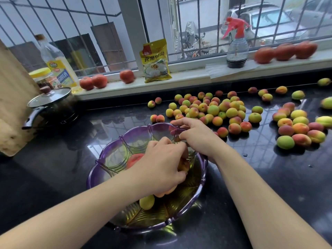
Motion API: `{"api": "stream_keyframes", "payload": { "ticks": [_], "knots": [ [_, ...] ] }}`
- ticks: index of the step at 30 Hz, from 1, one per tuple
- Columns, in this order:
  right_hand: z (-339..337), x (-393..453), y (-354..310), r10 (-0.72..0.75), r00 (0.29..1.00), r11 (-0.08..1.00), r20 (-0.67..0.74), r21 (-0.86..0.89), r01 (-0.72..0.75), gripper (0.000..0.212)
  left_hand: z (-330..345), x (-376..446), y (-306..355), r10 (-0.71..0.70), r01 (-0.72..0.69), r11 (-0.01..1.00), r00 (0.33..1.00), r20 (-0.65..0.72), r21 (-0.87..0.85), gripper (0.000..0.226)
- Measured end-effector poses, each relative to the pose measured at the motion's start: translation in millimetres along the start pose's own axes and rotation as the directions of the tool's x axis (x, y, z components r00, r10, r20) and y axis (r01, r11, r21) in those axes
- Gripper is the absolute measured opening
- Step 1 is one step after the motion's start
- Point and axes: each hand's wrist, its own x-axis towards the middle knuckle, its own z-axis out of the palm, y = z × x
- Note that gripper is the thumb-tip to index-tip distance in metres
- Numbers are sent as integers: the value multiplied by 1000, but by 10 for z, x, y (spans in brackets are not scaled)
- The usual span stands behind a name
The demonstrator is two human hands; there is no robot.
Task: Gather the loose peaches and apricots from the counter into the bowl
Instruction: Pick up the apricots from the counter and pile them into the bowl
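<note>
i saw a translucent purple bowl (106, 159) with scalloped ribbing on a glossy black speckled counter (53, 159). the loose fruit (213, 109) ran yellow-green blushed orange and red. on the white sill (188, 76) were red tomatoes (285, 51), a yellow packet (156, 62), and a clear spray bottle (236, 45) with a red trigger.

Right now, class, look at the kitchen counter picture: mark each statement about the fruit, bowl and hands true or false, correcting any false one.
1. The purple bowl is full to the rim. False: only a few fruits lie in it.
2. The left hand holds fruit over the bowl. True.
3. Most fruit lies loose on the counter. True.
4. The spray bottle stands inside the bowl. False: it stands on the windowsill.
</note>
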Motion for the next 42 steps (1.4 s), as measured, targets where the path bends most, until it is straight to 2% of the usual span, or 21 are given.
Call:
{"api": "stream_keyframes", "payload": {
  "ticks": [4,6,8,13,17,23,28,29,31,33,34,35,37,38,39,41,42],
  "knots": [
    [-17,-2,10,-3,1000,1000,9,-10,3,48,-84,15,-19,9,-23,992,993,-114,-123,32],
    [-15,5,17,-2,1000,1000,6,-6,2,49,-118,23,-24,-10,-1,990,997,-80,-138,37],
    [-8,13,16,0,1000,1000,1,-5,0,49,-109,34,-26,-19,16,994,999,-32,-112,42],
    [3,29,27,-1,1000,1000,1,-1,1,47,-87,65,33,-17,13,996,999,-45,-89,30],
    [-2,21,19,-1,1000,1000,5,-2,1,48,-97,77,83,1,-1,1000,1000,-25,15,29],
    [13,10,15,9,1000,1000,-8,-6,-9,48,-70,82,111,27,-26,998,999,-16,51,27],
    [1,2,-2,9,1000,1000,0,-4,-9,49,-87,121,63,8,-11,997,999,33,76,46],
    [-3,-3,-5,11,1000,1000,1,1,-11,48,-116,94,29,6,-8,999,999,48,42,52],
    [-13,-3,-11,20,1000,999,6,30,-20,49,-219,-37,-73,-20,28,986,999,50,-166,50],
    [-18,-2,-17,40,999,996,11,74,-41,50,-318,-249,-280,-119,66,922,986,-116,-382,28],
    [-12,-3,-18,48,999,994,5,94,-48,51,-351,-363,-433,-214,70,877,943,-256,-476,14],
    [1,-6,-22,53,999,993,-12,106,-51,53,-337,-482,-640,-333,67,825,860,-387,-561,4],
    [74,-11,-23,52,997,992,-60,119,-45,55,-213,-740,-1064,-585,58,693,627,-514,-719,11],
    [139,-13,-27,50,995,991,-87,127,-38,56,-122,-860,-1262,-686,10,590,533,-495,-807,14],
    [224,-16,-36,46,992,990,-114,135,-31,56,-33,-953,-1412,-760,-74,448,493,-423,-891,15],
    [438,6,-76,21,984,991,-179,137,3,56,117,-1046,-1588,-800,-229,105,559,-219,-968,21],
    [555,42,-96,-2,979,993,-205,116,26,57,156,-1053,-1654,-785,-253,-37,606,-129,-967,26]
  ]
}}
